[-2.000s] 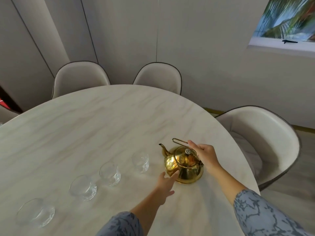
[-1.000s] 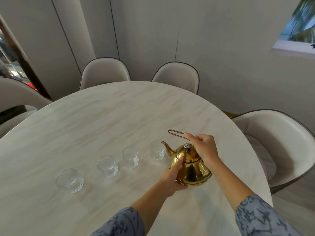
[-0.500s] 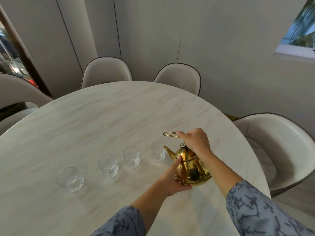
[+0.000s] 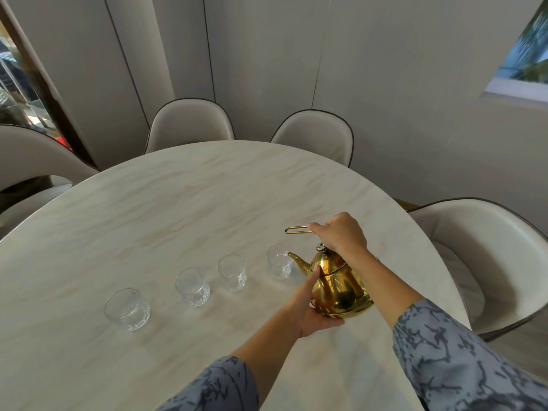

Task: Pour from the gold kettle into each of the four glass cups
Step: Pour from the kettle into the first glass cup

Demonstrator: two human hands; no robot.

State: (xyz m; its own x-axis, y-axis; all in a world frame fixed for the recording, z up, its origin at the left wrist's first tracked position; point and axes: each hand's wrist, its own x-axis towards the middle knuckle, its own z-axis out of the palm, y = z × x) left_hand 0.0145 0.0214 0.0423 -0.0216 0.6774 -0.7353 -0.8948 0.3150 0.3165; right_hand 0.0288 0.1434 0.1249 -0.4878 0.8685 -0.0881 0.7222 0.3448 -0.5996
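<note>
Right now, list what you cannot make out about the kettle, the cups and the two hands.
Head view only:
- Gold kettle: its contents are hidden by its opaque body and lid.
- Nearest glass cup: too small and clear to tell whether the spout is above it, or if liquid is inside.
- Right hand: covers part of the handle.
- Left hand: its fingers beneath the kettle are hidden.
- Sleeves: cut off by the bottom edge.

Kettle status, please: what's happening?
Right hand grips handle, left hand steadies gold kettle. Spout at nearest glass cup. Path clear.
</note>
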